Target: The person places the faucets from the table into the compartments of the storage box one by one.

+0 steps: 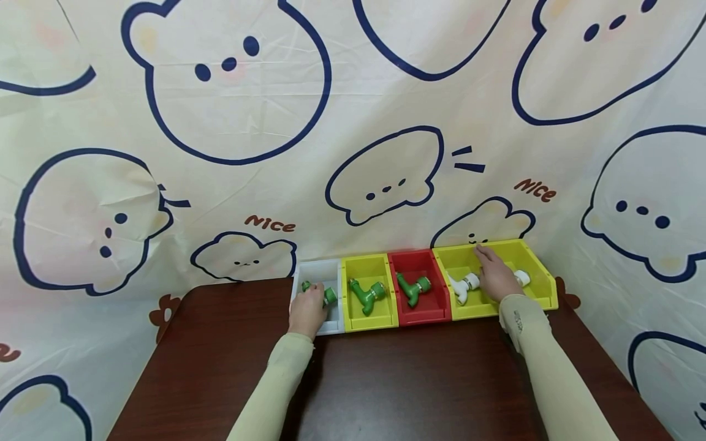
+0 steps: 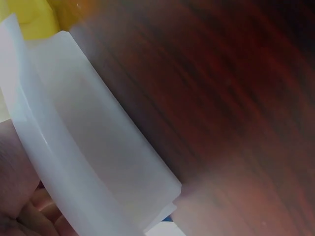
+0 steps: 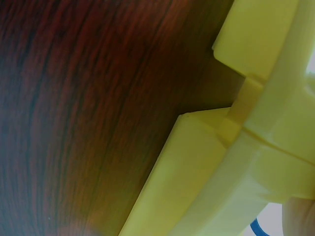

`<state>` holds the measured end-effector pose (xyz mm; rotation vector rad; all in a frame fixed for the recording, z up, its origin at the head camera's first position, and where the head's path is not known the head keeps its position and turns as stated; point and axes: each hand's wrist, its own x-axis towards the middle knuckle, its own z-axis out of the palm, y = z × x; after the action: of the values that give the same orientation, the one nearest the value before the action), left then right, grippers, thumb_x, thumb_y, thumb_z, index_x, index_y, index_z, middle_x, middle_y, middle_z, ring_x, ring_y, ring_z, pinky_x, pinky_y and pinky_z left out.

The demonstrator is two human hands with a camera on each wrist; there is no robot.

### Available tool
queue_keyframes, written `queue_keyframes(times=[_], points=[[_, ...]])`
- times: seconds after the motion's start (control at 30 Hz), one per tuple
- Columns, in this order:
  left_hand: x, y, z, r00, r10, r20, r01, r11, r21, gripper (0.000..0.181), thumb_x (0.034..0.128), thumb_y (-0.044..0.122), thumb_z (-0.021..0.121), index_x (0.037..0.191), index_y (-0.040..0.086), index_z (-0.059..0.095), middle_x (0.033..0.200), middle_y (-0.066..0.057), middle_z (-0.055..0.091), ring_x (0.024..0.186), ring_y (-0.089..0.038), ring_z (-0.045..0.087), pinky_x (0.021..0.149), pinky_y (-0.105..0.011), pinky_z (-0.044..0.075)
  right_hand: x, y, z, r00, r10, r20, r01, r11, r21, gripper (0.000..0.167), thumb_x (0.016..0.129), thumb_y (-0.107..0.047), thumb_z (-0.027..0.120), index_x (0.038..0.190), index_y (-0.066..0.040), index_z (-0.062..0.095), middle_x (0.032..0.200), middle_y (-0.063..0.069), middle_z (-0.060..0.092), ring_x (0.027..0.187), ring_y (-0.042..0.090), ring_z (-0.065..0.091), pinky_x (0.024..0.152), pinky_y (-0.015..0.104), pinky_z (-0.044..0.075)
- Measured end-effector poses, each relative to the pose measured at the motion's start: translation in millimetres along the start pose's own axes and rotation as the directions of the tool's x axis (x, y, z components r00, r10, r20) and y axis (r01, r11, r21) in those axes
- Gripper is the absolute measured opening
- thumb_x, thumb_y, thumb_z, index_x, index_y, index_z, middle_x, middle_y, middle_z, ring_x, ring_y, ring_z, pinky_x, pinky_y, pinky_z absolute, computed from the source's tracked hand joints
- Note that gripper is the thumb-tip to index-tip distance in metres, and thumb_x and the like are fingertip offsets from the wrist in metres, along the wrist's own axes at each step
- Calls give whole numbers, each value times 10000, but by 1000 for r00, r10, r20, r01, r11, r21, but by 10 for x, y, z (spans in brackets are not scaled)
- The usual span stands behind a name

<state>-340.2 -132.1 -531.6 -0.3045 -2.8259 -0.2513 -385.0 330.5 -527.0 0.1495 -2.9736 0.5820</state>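
My left hand [image 1: 307,311] reaches into the pale grey-white bin [image 1: 334,326] at the row's left end. Its curled fingers grip the middle of a green faucet [image 1: 330,297], whose two ends show on either side. In the left wrist view, that bin's wall [image 2: 98,128] covers most of the hand [image 2: 19,182]. My right hand [image 1: 496,278] is over the wide yellow bin [image 1: 529,304], fingers extended toward its back wall. One white faucet [image 1: 463,286] lies left of this hand, and a white piece [image 1: 521,278] shows right of it. The yellow bin wall [image 3: 206,172] hides most of the right hand's work in the right wrist view.
Between the hands stand a smaller yellow bin [image 1: 390,318] holding a green faucet [image 1: 367,296] and a red bin [image 1: 432,315] holding another green faucet [image 1: 412,289]. The bins line the back of a dark brown table [image 1: 408,386], against a cartoon-printed cloth [image 1: 265,190].
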Motion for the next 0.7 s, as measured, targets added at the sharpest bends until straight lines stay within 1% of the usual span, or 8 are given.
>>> queue_keyframes(times=[0.27,0.43,0.57,0.7], points=[[0,4,-8,999,-11,30,11,1000,7,311,809,108,874,1040,0,696,947,-159,735,719,-334,705,656,-443,595,-5,1,1,1000,-9,-3,9,1000,-5,557,1066,-43,422,1612,-6,318,1677,192,275,1508,450,302,1180,616,309],[3,9,0,998,-27,51,27,1000,-3,283,814,109,870,1014,7,697,935,-154,729,766,-340,710,685,-451,593,-10,-14,-13,1000,0,4,0,1000,2,562,1067,-47,422,1617,-9,310,1683,188,267,1515,447,292,1186,615,300],[8,15,8,997,-39,65,39,999,-2,270,821,115,866,1013,17,702,931,-149,730,775,-340,710,690,-453,591,-11,-24,-20,1000,7,14,-8,1000,11,564,1072,-55,410,1623,-14,295,1690,188,251,1524,448,275,1195,616,283],[12,16,6,997,-36,69,36,999,7,268,828,118,862,1027,26,707,928,-145,735,769,-331,710,684,-444,592,-14,-21,-21,1000,4,11,-4,1000,2,563,1071,-53,418,1620,-12,300,1686,191,257,1517,451,287,1188,615,295]])
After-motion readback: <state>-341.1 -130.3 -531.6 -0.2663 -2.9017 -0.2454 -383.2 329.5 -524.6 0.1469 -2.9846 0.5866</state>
